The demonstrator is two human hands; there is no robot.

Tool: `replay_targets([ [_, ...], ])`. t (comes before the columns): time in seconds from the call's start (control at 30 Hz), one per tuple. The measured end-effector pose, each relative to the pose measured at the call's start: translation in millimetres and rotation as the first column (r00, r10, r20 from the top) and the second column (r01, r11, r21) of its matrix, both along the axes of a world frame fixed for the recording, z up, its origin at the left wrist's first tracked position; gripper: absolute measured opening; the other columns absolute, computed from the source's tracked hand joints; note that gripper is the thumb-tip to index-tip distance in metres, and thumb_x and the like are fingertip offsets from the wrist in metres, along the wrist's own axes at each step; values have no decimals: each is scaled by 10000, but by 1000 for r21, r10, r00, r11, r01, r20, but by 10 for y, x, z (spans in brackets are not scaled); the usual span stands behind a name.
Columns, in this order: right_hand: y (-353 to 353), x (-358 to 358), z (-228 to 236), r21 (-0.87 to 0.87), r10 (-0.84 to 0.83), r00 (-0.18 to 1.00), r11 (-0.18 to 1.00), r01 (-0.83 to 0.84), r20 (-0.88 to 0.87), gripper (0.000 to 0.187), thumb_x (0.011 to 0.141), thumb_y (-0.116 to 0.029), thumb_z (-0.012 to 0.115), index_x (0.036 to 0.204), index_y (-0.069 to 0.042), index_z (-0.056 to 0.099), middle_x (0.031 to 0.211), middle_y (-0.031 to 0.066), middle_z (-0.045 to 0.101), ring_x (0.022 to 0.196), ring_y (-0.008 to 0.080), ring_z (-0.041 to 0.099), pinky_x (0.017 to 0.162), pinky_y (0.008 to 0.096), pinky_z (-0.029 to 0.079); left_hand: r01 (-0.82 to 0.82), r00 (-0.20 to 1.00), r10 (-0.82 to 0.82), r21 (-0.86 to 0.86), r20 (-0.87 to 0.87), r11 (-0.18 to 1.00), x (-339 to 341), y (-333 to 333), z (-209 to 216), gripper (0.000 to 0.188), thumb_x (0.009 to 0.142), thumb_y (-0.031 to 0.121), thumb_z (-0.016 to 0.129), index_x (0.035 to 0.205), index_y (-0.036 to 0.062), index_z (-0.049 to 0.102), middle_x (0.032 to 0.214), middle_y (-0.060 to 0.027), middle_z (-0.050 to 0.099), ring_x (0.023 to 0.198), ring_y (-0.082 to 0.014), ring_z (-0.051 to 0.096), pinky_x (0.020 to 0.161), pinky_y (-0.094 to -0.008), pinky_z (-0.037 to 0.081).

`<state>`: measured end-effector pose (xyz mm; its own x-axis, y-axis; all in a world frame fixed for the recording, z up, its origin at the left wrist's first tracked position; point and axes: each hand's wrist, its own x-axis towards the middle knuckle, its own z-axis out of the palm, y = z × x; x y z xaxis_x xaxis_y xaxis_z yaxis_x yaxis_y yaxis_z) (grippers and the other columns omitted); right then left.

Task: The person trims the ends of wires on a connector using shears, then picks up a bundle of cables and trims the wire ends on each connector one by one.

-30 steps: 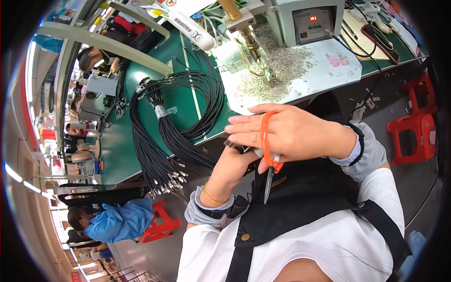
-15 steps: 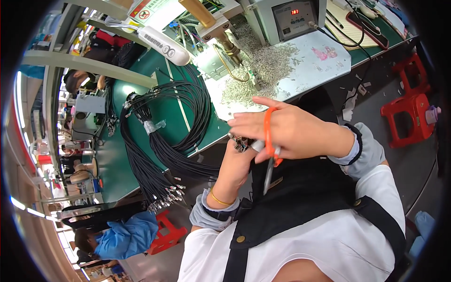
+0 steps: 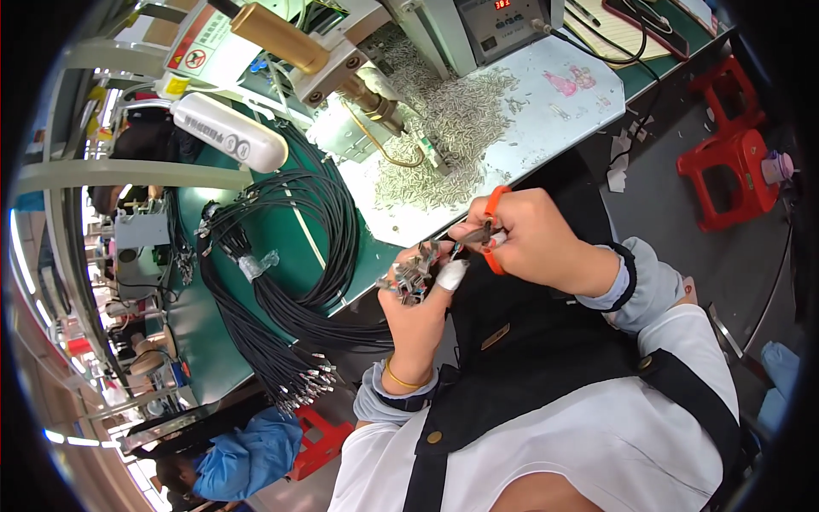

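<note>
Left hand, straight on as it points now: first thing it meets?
Likely the near edge of the white plate. Height is unclear, so the left hand may instead pass above it, over the metal pieces.

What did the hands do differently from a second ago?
The right hand moved right, off the left hand, uncovering its bunch of metal connectors. It turned the orange-handled scissors: they no longer point down at the black apron. Nothing was visibly let go. The scissors stay in the right hand, the black cables on the green table.
</note>
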<state>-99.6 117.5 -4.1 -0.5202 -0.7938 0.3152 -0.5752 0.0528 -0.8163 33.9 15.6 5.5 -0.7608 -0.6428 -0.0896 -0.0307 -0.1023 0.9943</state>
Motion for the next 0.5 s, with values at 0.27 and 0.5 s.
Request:
replay_targets([
  [0.27,-125,-117,-70,-139,286,293,889,-437,912,151,813,-216,570,750,-79,570,631,42,562,538,159,556,493,262,387,-81,995,77,-56,-67,995,-40,-52,-146,141,758,-19,605,887,-10,548,736,-28,556,570,-67,480,511,-213,376],
  [0.5,-153,-211,-79,-152,92,834,967,-206,-544,143,743,-231,609,867,-163,597,824,3,585,697,127,575,596,261,385,27,999,-3,538,-46,842,-69,-182,15,145,797,11,546,929,4,485,646,-17,464,427,-53,328,404,-215,268],
])
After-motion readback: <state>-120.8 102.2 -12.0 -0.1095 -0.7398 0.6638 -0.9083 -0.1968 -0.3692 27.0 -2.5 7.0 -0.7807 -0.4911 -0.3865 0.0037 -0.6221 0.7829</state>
